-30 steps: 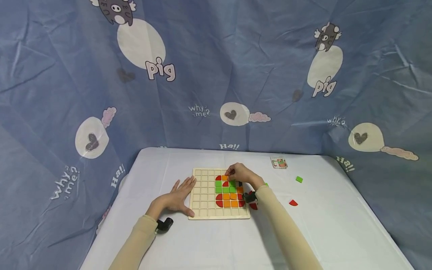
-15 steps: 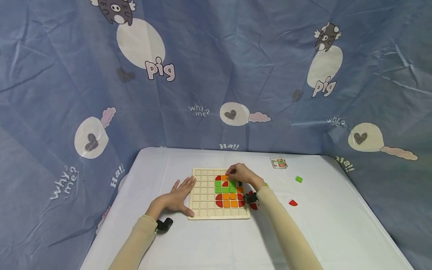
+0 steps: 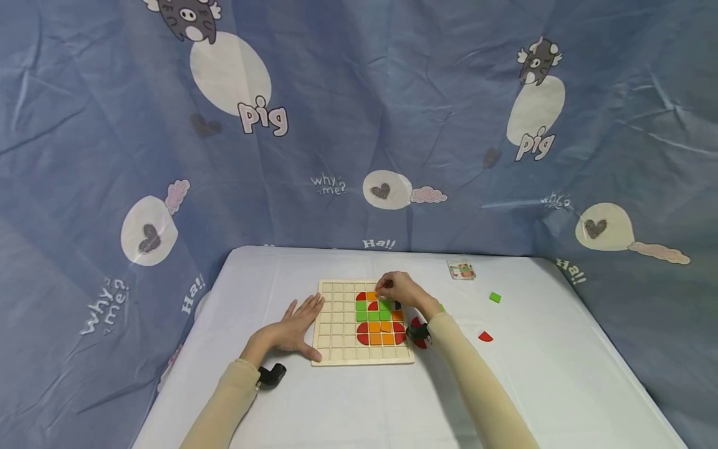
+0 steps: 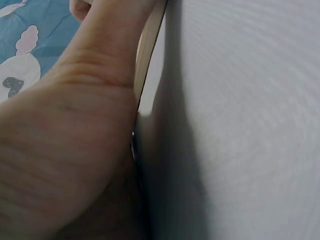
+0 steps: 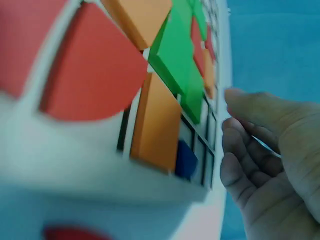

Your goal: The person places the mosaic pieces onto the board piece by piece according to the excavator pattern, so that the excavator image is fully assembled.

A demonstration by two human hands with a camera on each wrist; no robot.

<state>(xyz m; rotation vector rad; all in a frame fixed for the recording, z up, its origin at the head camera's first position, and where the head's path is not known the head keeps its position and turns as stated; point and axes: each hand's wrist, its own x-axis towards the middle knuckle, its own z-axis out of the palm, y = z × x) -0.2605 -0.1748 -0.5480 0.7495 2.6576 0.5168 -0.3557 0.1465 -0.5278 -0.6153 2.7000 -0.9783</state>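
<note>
A square wooden grid board (image 3: 336, 350) lies on the white table, with red, orange and green tiles in its right half. My left hand (image 3: 290, 330) has its fingers spread and rests along the board's left edge; its wrist view shows the thumb side beside the wooden edge (image 4: 145, 55). Over the upper right of the board, my right hand (image 3: 401, 289) has bent fingers close to an orange tile (image 3: 371, 296) in the top row of tiles. In the right wrist view, thumb and fingers are near each other; I cannot tell whether something is between them. A dark blue piece (image 5: 186, 160) lies by another orange tile (image 5: 157, 125).
Right of the board lie a green square (image 3: 495, 297) and a red quarter-circle (image 3: 485, 337). Red pieces (image 3: 416, 322) are partly hidden by the right wrist. A small pattern card (image 3: 462, 270) lies at the back. A blue printed curtain (image 3: 314, 125) stands behind the table.
The head view has shifted slightly. Both hands keep nearly the same place on the board, and the tiles look unchanged.
</note>
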